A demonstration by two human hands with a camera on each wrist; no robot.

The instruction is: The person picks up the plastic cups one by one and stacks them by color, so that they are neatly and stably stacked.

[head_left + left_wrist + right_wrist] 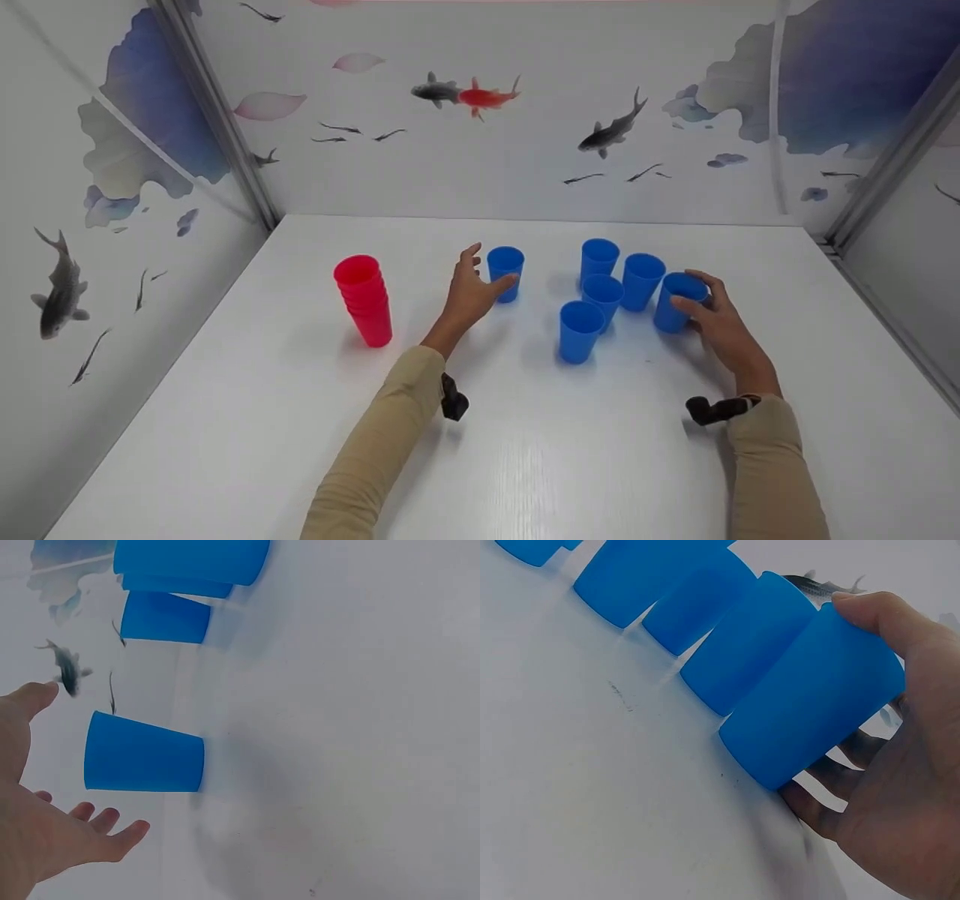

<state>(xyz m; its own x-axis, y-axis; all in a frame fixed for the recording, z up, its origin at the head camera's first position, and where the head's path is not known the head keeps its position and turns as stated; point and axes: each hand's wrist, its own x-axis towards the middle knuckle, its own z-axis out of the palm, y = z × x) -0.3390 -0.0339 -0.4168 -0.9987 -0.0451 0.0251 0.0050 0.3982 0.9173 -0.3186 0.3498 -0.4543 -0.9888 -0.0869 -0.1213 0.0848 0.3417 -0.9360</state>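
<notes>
On the right of the table, my right hand [724,322] grips a blue cup [675,309], thumb on the near side and fingers round the far side. In the right wrist view this cup [810,697] stands upright beside other blue cups [742,645]. My left hand [471,294] is spread behind a separate blue cup [505,264], which stands upright. The left wrist view shows the hand's [45,825] thumb and fingers apart, with a gap to that cup [142,757]. Several more blue cups [581,336] stand mouth up between the hands.
A leaning-looking stack of red cups [367,315] stands on the left of the white table [510,465]. Printed walls [495,172] with fish and petals enclose the table at the back and sides. Black wrist cameras [454,397] sit on both forearms.
</notes>
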